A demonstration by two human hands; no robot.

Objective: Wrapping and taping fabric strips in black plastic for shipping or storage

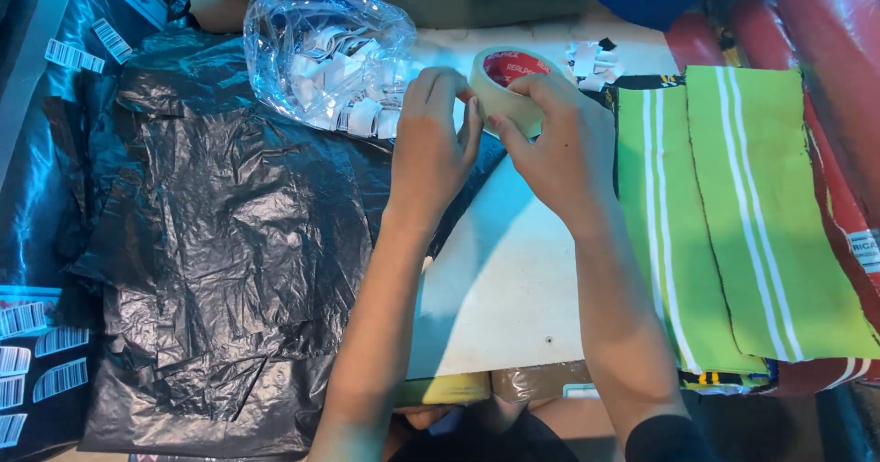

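A cream roll of matt paper masking tape [509, 91] with a red inner core sits at 12 o'clock, gripped by the left hand [438, 146] and right hand [559, 146]. At 9 o'clock lies crinkled, glossy black plastic sheeting [229, 242]; at 11, a clear, shiny plastic bag [321, 49] of white paper slips. Lime-green, white-striped knit cloth pieces [733, 224] lie matt at 3 o'clock on the smooth white tabletop [495, 279].

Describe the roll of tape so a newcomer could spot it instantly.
Start at the white table top and look to its far edge, where both hands meet. The cream ring-shaped roll of masking tape sits between the left hand and right hand; only it has a red inner core.
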